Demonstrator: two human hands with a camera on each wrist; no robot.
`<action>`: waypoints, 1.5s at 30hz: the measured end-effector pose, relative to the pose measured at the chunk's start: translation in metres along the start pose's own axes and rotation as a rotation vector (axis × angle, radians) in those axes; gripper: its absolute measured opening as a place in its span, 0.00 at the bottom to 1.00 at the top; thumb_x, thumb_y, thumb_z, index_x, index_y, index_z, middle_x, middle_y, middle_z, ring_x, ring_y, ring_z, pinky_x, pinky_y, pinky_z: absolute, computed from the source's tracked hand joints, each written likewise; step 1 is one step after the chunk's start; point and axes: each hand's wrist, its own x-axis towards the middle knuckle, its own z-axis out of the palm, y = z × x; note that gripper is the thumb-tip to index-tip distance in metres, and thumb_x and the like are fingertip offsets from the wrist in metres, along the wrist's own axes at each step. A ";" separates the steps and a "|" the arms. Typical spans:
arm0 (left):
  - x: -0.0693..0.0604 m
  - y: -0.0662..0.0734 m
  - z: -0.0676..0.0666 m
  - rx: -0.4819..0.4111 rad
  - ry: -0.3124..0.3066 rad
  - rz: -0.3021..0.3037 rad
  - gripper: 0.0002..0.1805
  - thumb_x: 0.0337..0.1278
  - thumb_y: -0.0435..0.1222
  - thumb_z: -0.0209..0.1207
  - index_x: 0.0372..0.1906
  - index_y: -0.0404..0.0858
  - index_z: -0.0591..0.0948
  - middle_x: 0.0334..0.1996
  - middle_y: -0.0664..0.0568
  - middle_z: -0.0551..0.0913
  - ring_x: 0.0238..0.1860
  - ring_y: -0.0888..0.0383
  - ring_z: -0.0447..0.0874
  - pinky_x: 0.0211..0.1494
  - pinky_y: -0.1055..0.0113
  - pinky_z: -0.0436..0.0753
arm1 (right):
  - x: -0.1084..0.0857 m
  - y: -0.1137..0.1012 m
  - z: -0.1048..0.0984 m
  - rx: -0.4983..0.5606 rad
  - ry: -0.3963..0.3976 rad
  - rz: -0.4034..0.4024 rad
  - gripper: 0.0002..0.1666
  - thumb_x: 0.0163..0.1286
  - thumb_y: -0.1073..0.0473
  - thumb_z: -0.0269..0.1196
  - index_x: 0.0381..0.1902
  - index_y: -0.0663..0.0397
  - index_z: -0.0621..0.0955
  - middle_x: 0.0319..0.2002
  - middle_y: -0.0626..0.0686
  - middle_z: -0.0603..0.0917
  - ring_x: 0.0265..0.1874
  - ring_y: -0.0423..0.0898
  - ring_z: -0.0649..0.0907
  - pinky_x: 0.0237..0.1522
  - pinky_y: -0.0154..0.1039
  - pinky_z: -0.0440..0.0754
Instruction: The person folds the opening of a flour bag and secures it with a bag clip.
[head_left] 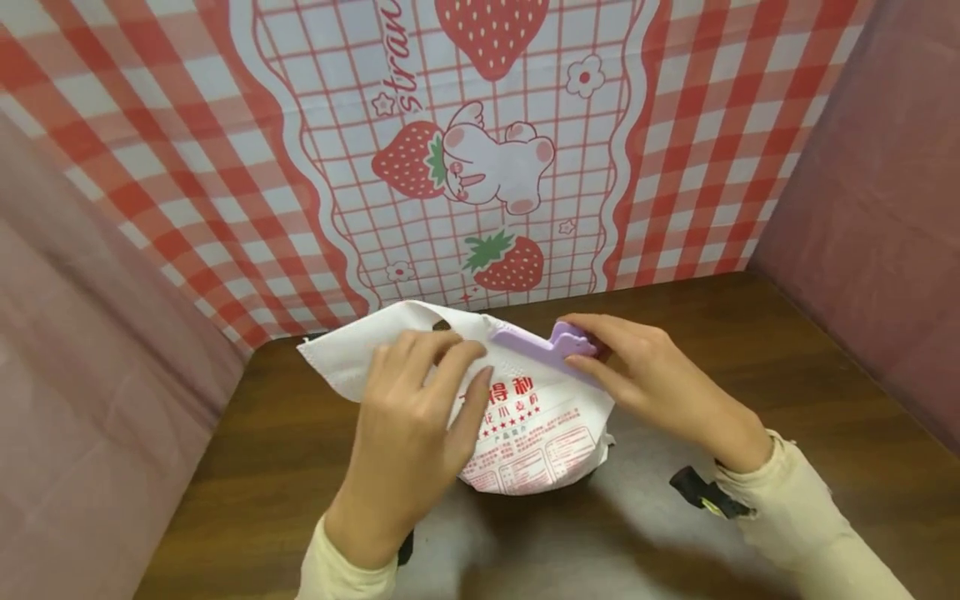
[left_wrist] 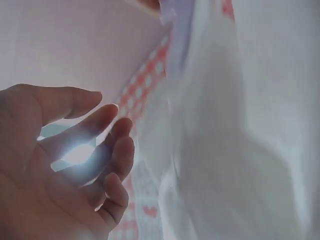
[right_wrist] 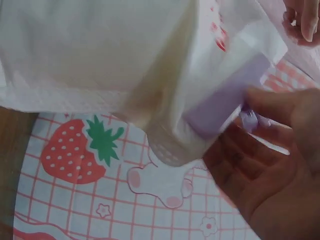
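Observation:
A white flour bag point(head_left: 540, 450) with red print is in the middle of the head view, its top flap slanting up to the left. Along its upper right edge sits a purple bag clip point(head_left: 522, 343), with a shaped tab at one end. My right hand point(head_left: 663, 383) pinches that tab between thumb and fingers; the right wrist view shows the clip point(right_wrist: 225, 100) lying across the bag's folded top. In front of the bag's left part is my left hand point(head_left: 408, 425). Its fingers are loosely bent and hold nothing, apart from the bag in the left wrist view.
The bag is above a brown wooden tabletop point(head_left: 247, 467) with a pale grey surface point(head_left: 637, 542) near its front. Behind hangs a red-and-white checked cloth point(head_left: 697, 125) with strawberries. Pink cloth walls point(head_left: 862, 208) stand at both sides.

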 end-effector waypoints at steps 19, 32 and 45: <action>-0.079 0.001 0.020 -0.053 -0.328 0.176 0.10 0.69 0.38 0.53 0.28 0.45 0.74 0.18 0.63 0.65 0.18 0.68 0.62 0.20 0.77 0.63 | -0.010 -0.005 -0.007 0.015 -0.179 0.069 0.22 0.62 0.60 0.72 0.54 0.52 0.81 0.42 0.41 0.85 0.35 0.34 0.81 0.35 0.36 0.83; -0.138 -0.035 0.013 0.029 -0.404 -0.076 0.12 0.65 0.48 0.61 0.35 0.43 0.80 0.28 0.60 0.78 0.23 0.66 0.75 0.23 0.68 0.74 | -0.048 0.011 0.001 -0.057 -0.171 0.151 0.38 0.60 0.53 0.74 0.67 0.48 0.73 0.60 0.46 0.78 0.58 0.43 0.77 0.56 0.42 0.75; -0.156 -0.037 0.036 0.024 -0.597 -0.210 0.42 0.59 0.53 0.65 0.69 0.32 0.65 0.50 0.45 0.81 0.41 0.53 0.85 0.39 0.60 0.85 | -0.110 0.017 0.031 0.315 -0.310 0.448 0.52 0.65 0.49 0.70 0.77 0.52 0.55 0.68 0.55 0.72 0.63 0.53 0.76 0.55 0.50 0.79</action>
